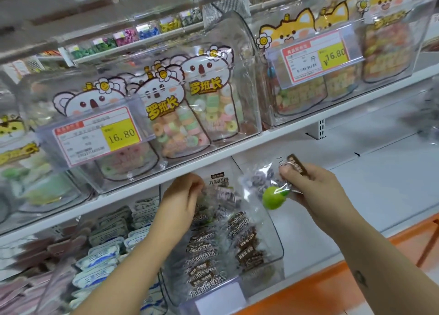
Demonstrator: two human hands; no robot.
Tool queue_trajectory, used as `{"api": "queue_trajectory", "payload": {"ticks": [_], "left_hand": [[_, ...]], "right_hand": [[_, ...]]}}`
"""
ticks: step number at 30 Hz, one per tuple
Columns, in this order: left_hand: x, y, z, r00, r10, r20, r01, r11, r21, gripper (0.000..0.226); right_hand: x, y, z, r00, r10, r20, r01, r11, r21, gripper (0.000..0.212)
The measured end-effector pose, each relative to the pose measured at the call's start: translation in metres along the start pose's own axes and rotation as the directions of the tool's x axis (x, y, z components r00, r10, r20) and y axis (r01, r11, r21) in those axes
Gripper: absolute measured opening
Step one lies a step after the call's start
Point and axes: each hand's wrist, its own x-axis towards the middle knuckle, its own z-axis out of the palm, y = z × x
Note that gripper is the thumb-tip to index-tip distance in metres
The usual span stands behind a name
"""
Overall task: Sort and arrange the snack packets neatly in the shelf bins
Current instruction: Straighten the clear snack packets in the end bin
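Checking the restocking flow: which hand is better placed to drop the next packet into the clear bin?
Right, probably. The right hand pinches a loose packet right by the open bin; the left hand is busy among the packets inside.

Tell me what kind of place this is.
Probably a snack shop aisle: clear shelf bins of candy bags, yellow price tags reading 16.80, left hand and right hand gripping snack packets.
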Motion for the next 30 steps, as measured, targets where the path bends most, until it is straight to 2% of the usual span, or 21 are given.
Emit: {"api": "queue_trajectory", "payload": {"ticks": [4,7,11,14,17,21,24,27,30], "left_hand": [[-0.030,0.005,-0.015,0.992,0.118,-0.036,-0.119,0.992,-0.030,0.011],[-0.045,0.012,-0.022,0.996,0.087,0.015,-0.085,0.989,-0.120,0.016],[-0.058,0.017,-0.023,0.993,0.011,0.118,0.010,0.984,-0.180,0.017],[-0.065,0.019,-0.023,0.994,-0.022,0.104,0.042,0.981,-0.191,0.016],[-0.065,0.024,-0.023,0.989,-0.118,0.093,0.134,0.973,-0.188,0.009],[-0.060,0.036,-0.027,0.987,-0.121,0.101,0.144,0.955,-0.260,0.042],[-0.058,0.045,-0.028,0.957,-0.216,0.192,0.284,0.823,-0.492,0.056],[-0.051,0.056,-0.025,0.940,-0.238,0.243,0.339,0.694,-0.635,0.039],[-0.041,0.061,-0.024,0.933,-0.245,0.262,0.359,0.643,-0.677,0.019]], "right_hand": [[-0.007,-0.003,0.002,0.951,0.106,0.292,-0.025,0.963,-0.269,0.027],[-0.015,-0.006,0.009,0.904,0.161,0.395,-0.008,0.932,-0.362,0.025],[-0.023,-0.014,0.015,0.887,0.200,0.417,0.061,0.843,-0.535,0.032],[-0.027,-0.020,0.018,0.864,0.256,0.434,0.085,0.775,-0.627,0.020],[-0.030,-0.021,0.023,0.851,0.273,0.448,0.141,0.704,-0.696,0.016],[-0.027,-0.019,0.025,0.866,0.189,0.463,0.241,0.652,-0.718,0.014],[-0.030,-0.024,0.030,0.838,0.118,0.533,0.367,0.602,-0.710,0.004],[-0.032,-0.024,0.032,0.797,0.112,0.593,0.451,0.542,-0.709,0.010],[-0.034,-0.026,0.029,0.791,0.090,0.606,0.433,0.616,-0.658,0.009]]}}
